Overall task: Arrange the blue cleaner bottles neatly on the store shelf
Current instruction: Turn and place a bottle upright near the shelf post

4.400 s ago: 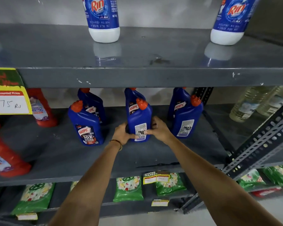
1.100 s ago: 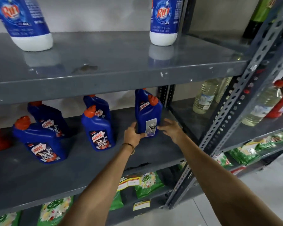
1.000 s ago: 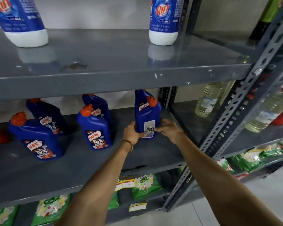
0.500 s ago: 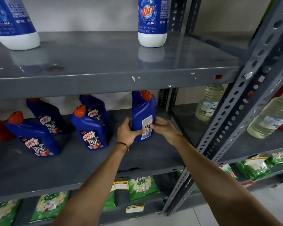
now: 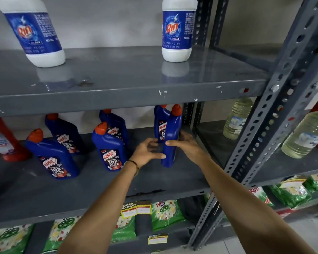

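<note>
Several blue cleaner bottles with orange caps stand on the grey middle shelf [image 5: 99, 195]. The front right bottle [image 5: 171, 136] is turned edge-on, its label out of sight. My right hand [image 5: 185, 145] grips its right side. My left hand [image 5: 147, 151] touches its lower left edge with the fingers spread. Behind it stands another blue bottle [image 5: 160, 123], label forward. The front middle bottle [image 5: 108, 149] and front left bottle [image 5: 51, 158] show their labels, each with one more bottle behind, the rear middle bottle [image 5: 116, 125] and the rear left bottle [image 5: 64, 132].
Two white-and-blue detergent bottles [image 5: 178, 32] stand on the shelf above. A red bottle [image 5: 4, 142] stands at the far left. A perforated steel upright [image 5: 275, 110] rises to the right, with clear oil bottles [image 5: 237, 118] beyond. Green packets [image 5: 165, 213] lie on the lower shelf.
The front right bottle has been rotated between my hands, from back label facing me to edge-on. My view has shifted slightly left and up.
</note>
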Available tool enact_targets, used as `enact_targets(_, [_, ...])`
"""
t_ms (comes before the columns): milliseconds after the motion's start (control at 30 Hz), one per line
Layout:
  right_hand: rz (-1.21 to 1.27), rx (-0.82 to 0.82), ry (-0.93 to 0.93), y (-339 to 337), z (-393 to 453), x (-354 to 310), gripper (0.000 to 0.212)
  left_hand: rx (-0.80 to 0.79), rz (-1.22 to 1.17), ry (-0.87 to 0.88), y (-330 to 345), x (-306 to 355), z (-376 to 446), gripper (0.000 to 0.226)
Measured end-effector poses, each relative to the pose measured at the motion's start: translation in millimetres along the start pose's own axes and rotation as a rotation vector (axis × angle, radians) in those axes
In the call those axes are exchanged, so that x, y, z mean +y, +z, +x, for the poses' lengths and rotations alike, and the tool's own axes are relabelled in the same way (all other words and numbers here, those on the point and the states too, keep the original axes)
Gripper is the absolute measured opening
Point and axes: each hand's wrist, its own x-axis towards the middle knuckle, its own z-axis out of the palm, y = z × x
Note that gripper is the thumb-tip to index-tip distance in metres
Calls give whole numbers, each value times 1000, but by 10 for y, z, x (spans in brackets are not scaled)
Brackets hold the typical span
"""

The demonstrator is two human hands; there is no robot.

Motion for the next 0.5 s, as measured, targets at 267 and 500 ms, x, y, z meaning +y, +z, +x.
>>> enact_targets(267, [127, -277, 66, -96, -42, -26, 39, -365, 53, -169, 56, 15, 33, 94])
enact_targets(500, [255, -202, 66, -175, -18, 29, 43, -91, -39, -57, 310, 25, 49, 51])
